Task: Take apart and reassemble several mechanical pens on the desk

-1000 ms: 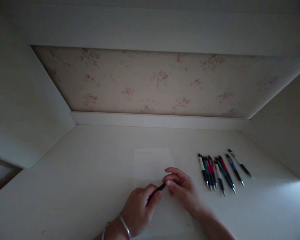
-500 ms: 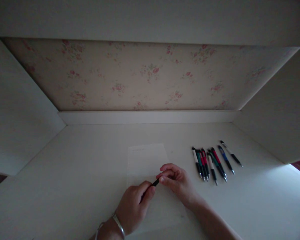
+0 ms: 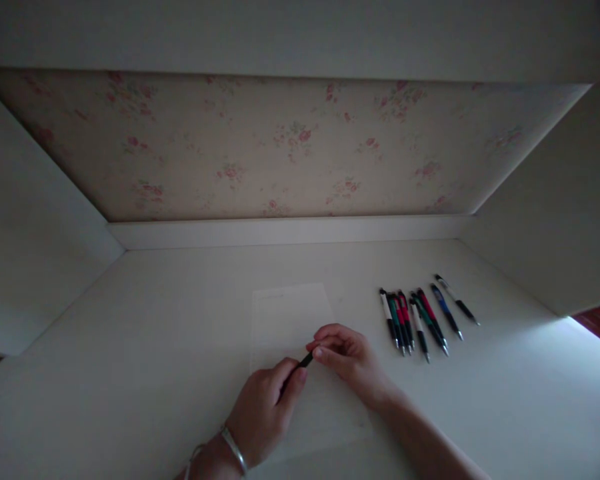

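Observation:
My left hand [image 3: 264,408], with a silver bangle at the wrist, is closed around a pen [image 3: 305,361]. Only a short black stretch of that pen shows between my hands; the rest is hidden in the fingers. The fingertips of my right hand [image 3: 349,358] pinch its far end. Beneath both hands lies a sheet of white paper [image 3: 287,317], with a faint line of marks near its top edge.
To the right, several pens lie side by side, among them a white pen [image 3: 386,312], a blue pen [image 3: 446,310] and a clear-barrelled pen [image 3: 455,297]. White panels and a floral-papered back [image 3: 300,153] enclose the white desk [image 3: 155,320].
The camera view has shifted slightly, so the desk and pens sit a little further left and up. Both hands keep the same grip on the pen.

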